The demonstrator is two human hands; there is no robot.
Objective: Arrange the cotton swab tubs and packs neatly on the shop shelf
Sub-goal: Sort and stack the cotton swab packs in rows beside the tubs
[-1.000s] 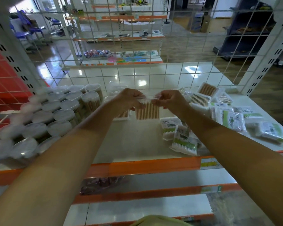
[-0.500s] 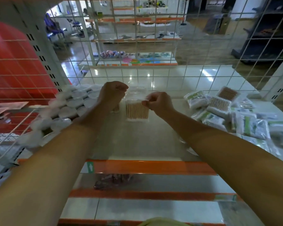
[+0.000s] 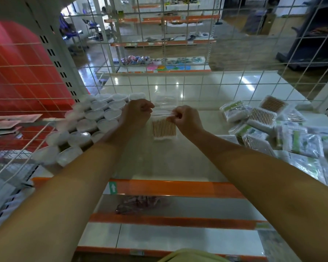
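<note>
while both hands pinch top of swab pack (image 3: 164, 128), left hand (image 3: 135, 114) and right hand (image 3: 186, 120) hold it above shelf (image 3: 178, 157) middle, beside tubs (image 3: 95, 120). step: placing pack. next: lower gently, line up straight.

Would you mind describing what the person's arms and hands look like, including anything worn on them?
Both forearms are bare as far as the frame shows: no sleeves, gloves or watch. No rings or bracelets show on the left hand or the right hand. A yellow-green garment edge shows at the bottom.
</note>
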